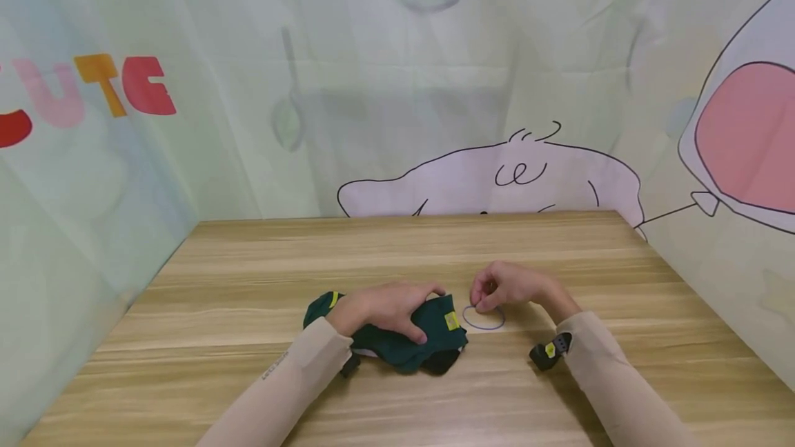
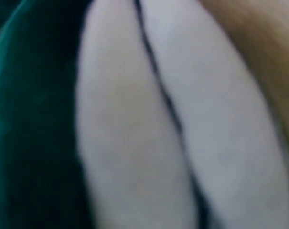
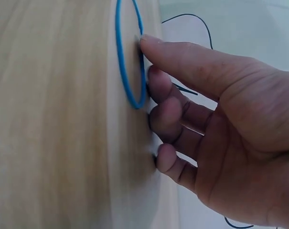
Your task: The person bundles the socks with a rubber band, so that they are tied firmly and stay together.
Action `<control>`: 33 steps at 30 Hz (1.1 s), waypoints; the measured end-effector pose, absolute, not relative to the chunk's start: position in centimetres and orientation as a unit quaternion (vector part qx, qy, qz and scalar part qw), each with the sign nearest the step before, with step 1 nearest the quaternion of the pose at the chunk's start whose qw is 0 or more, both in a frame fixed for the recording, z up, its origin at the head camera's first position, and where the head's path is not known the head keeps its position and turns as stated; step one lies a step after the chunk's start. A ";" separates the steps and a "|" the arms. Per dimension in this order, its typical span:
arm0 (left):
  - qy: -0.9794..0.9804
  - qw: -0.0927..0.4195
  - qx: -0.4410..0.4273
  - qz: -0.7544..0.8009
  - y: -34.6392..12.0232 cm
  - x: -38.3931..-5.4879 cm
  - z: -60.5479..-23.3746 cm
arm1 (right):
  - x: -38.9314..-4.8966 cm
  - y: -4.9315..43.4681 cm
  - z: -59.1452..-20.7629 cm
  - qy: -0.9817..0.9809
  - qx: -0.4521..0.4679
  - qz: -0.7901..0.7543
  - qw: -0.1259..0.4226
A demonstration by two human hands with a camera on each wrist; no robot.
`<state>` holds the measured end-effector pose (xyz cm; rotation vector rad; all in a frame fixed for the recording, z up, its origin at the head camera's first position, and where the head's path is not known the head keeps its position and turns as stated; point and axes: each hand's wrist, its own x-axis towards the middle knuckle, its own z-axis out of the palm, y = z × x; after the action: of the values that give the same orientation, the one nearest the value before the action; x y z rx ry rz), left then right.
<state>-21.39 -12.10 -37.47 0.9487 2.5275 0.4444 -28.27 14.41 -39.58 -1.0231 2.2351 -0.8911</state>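
Observation:
A bundle of dark green socks (image 1: 397,348) with yellow patches lies on the table, a black part showing under its right end. My left hand (image 1: 394,309) grips the bundle from above, thumb on the near side and fingers over the far side. In the left wrist view, green fabric (image 2: 37,124) and pale, blurred surfaces fill the close-up. Just right of the socks is a thin blue rubber band (image 3: 120,52), forming a loop. The right hand (image 1: 509,285) pinches the loop's far edge between thumb and fingertips; the other fingers curl loosely.
The wood-grain table (image 1: 279,254) ends at a printed curtain (image 1: 373,88) behind and at both sides. A dark wrist device (image 1: 545,356) sits at the right sleeve's cuff, low over the tabletop.

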 end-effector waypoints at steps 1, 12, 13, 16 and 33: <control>0.905 0.200 0.341 0.159 -12.1 -21.4 -37.5 | -28.2 14.4 -39.6 0.826 -0.379 -0.329 0.258; 0.897 0.195 0.356 0.174 -12.4 -21.8 -37.7 | -28.2 14.1 -39.9 0.834 -0.383 -0.313 0.246; 0.897 0.194 0.357 0.176 -12.4 -21.8 -37.8 | -28.3 14.1 -39.9 0.832 -0.384 -0.313 0.248; 0.895 0.193 0.359 0.182 -12.4 -21.9 -37.8 | -28.3 14.1 -40.0 0.831 -0.387 -0.309 0.253; 0.881 0.194 0.369 0.224 -13.0 -21.9 -37.4 | -27.9 14.7 -39.2 0.832 -0.373 -0.325 0.250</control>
<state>-21.89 -12.96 -37.44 1.0340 2.4716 0.6282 -27.88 14.70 -39.22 -1.0163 2.2654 -0.8846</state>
